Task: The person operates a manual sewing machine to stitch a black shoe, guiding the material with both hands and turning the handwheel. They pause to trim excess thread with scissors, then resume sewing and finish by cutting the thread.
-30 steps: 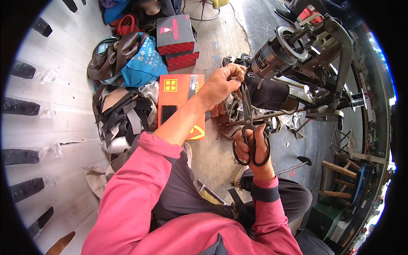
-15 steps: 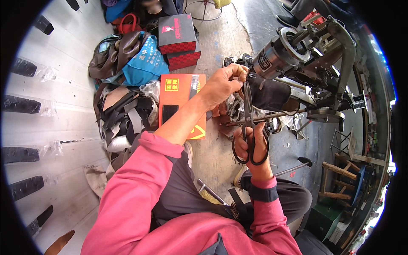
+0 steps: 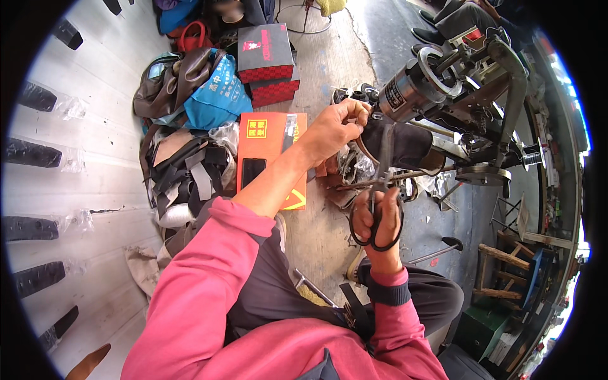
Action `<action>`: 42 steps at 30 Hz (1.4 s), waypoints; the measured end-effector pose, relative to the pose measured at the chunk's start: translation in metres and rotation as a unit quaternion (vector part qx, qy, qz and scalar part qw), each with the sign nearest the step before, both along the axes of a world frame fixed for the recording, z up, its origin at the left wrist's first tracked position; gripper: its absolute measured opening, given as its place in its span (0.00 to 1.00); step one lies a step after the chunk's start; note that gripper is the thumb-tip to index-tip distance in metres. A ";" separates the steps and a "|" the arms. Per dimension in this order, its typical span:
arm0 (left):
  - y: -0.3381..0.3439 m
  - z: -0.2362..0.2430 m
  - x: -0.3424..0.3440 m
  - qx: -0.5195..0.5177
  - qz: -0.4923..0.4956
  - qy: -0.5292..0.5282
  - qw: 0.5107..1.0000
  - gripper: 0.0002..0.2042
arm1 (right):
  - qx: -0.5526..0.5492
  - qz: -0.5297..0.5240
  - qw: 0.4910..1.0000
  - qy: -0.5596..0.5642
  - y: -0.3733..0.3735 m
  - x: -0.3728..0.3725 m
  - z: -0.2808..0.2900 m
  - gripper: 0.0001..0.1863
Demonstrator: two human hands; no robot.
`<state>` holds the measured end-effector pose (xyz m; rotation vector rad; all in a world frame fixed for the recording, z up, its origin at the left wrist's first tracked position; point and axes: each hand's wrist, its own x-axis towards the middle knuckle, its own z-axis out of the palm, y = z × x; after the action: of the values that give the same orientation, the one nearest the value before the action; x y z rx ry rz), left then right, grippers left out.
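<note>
The left hand (image 3: pixel 332 130) is reaching forward, its fingers pinched together on the rim of a dark shoe (image 3: pixel 399 144) that is sitting on the arm of a metal stitching machine (image 3: pixel 443 88). The right hand (image 3: pixel 377 218) is gripping black-handled scissors (image 3: pixel 379 202), fingers closed through the loops, with the blades pointing up at the shoe's near edge, just beside the left hand's fingertips.

The machine's grey cylinder and handwheel are crowding in right behind the shoe, and its frame is curving over to the right. Below the shoe, small metal tools and scraps (image 3: pixel 354 174) are lying in a clutter on the concrete floor (image 3: pixel 323 234), partly hidden by the left forearm in its pink sleeve (image 3: pixel 209 278).

An orange flat box (image 3: pixel 269 158) with a yellow square label at its top and a black panel lower down is lying on the floor under that forearm. Farther off, two red-and-black boxes (image 3: pixel 266 60) are standing stacked, the upper one slightly turned. Left of them, a blue bag (image 3: pixel 212 95) with pale printing is leaning against brown and grey bags and straps (image 3: pixel 183 164). A wooden stool (image 3: pixel 506 253) is standing at the right.
</note>
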<state>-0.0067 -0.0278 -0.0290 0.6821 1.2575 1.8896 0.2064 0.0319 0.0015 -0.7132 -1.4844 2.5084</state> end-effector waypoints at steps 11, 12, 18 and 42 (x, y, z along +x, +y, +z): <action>-0.002 0.010 0.003 0.015 0.015 -0.001 1.000 0.17 | 0.216 -0.129 0.925 -0.285 0.019 0.116 -0.173 0.15; -0.001 0.011 0.003 0.023 0.011 0.003 1.000 0.18 | 0.203 -0.109 0.916 -0.329 0.021 0.129 -0.190 0.17; -0.001 0.009 0.006 0.013 -0.004 0.066 0.998 0.34 | 0.432 -0.011 0.717 -0.547 0.063 0.146 -0.247 0.32; -0.044 0.004 0.013 -0.064 0.147 0.145 0.976 0.29 | 0.394 -0.020 0.877 -0.274 0.140 0.099 -0.175 0.25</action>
<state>0.0066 -0.0722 -0.0245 0.7558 1.7324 1.9699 0.3054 0.1722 -0.1732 -1.2863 -2.3830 1.4445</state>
